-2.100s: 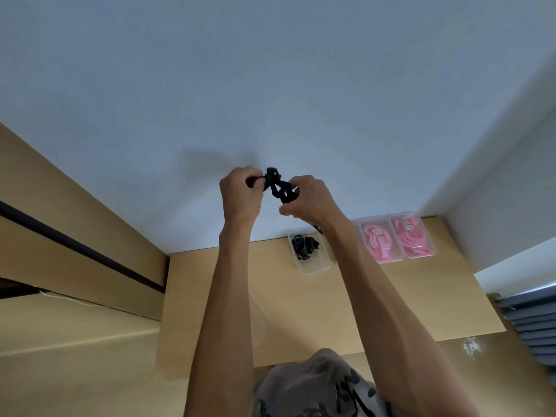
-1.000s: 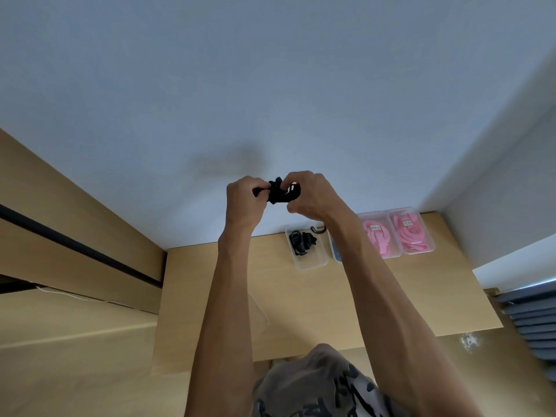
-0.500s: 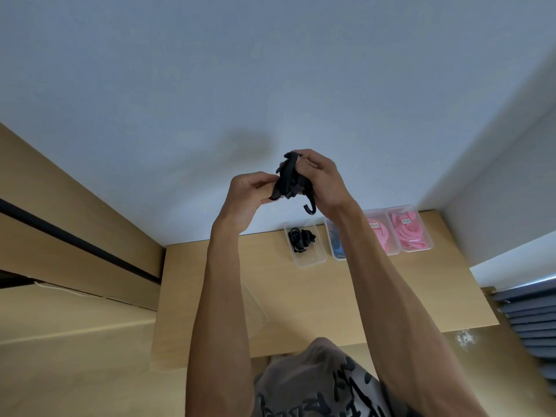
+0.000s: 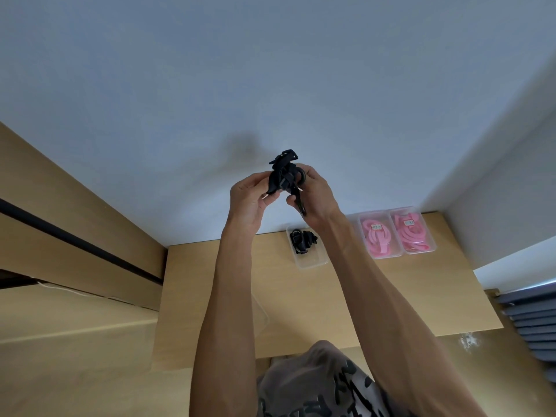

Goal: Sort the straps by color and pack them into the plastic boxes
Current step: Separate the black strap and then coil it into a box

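Note:
A bunched black strap (image 4: 281, 173) with a hook hanging from it is held up in front of the wall, above the desk. My left hand (image 4: 248, 200) grips its left side and my right hand (image 4: 314, 195) pinches its right side and the hook. Below them a clear plastic box (image 4: 310, 260) holds another black strap (image 4: 301, 239). Two clear boxes to the right hold pink straps: one (image 4: 377, 237) and the other (image 4: 411, 233). My right forearm hides whatever lies between the black box and the pink boxes.
The boxes stand in a row at the back of a wooden desk (image 4: 210, 281), against the white wall. A clear plastic lid (image 4: 261, 311) lies near my left forearm. A grey slatted object (image 4: 535, 320) is at the right edge.
Both hands have kept working the black strap, folding it from a stretched length into a tight bundle. The hands rose a little, and the hook now hangs below the bundle.

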